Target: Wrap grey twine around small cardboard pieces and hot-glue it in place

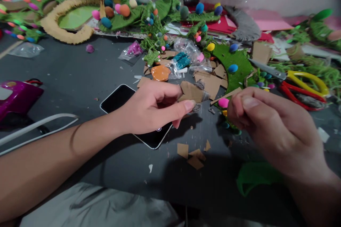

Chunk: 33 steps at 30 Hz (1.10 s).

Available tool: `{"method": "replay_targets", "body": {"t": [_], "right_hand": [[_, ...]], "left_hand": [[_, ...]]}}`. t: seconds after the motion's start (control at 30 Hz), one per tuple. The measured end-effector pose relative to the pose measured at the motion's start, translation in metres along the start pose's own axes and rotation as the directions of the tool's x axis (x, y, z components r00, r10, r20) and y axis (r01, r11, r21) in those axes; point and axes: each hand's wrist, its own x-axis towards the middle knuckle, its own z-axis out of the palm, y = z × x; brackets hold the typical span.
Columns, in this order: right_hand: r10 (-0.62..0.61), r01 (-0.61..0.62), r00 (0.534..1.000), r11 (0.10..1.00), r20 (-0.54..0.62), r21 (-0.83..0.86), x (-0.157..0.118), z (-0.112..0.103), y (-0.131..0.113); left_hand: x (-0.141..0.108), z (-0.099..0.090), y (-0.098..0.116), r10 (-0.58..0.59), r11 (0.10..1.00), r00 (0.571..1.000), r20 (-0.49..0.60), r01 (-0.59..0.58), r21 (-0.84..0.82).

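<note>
My left hand pinches a small cut piece of brown cardboard between thumb and fingers. Grey yarn is wound around the cardboard's right-hand points. To the right, my right hand is closed, thumb against bent fingers; whatever it grips, perhaps a yarn end, is too fine to see. A phone with a dark screen lies under my left hand and wrist. Just left of my right fingers is a pink egg-shaped ball, beside a narrow cardboard strip.
Scissors with red and yellow handles lie at right. Cardboard scraps are on the dark table in front. Behind are a green wreath, a tan wrapped ring and plastic bags. A purple device and white cable are at left.
</note>
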Motion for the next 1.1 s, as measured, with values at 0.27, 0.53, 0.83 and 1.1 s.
{"method": "replay_targets", "body": {"t": [0.27, 0.53, 0.83, 1.1], "right_hand": [[-0.052, 0.052, 0.999, 0.993, 0.005, -0.104, 0.0, 0.0, -0.01], [-0.043, 0.042, 0.998, 0.999, -0.034, -0.031, 0.0, 0.007, -0.01], [-0.077, 0.077, 0.997, 0.997, 0.001, 0.01, 0.001, 0.023, -0.013], [-0.103, 0.102, 0.995, 0.994, -0.018, -0.029, 0.001, 0.025, -0.014]], "left_hand": [[0.0, 0.001, 0.001, 0.01, 0.999, 1.0, 0.0, -0.01, 0.034], [-0.002, 0.002, 0.004, 0.022, 0.996, 0.999, 0.023, -0.024, 0.09], [-0.002, 0.007, 0.005, 0.02, 0.999, 0.998, 0.058, -0.023, 0.041], [-0.004, 0.006, 0.004, 0.023, 0.999, 0.998, 0.064, -0.026, 0.038]]}}
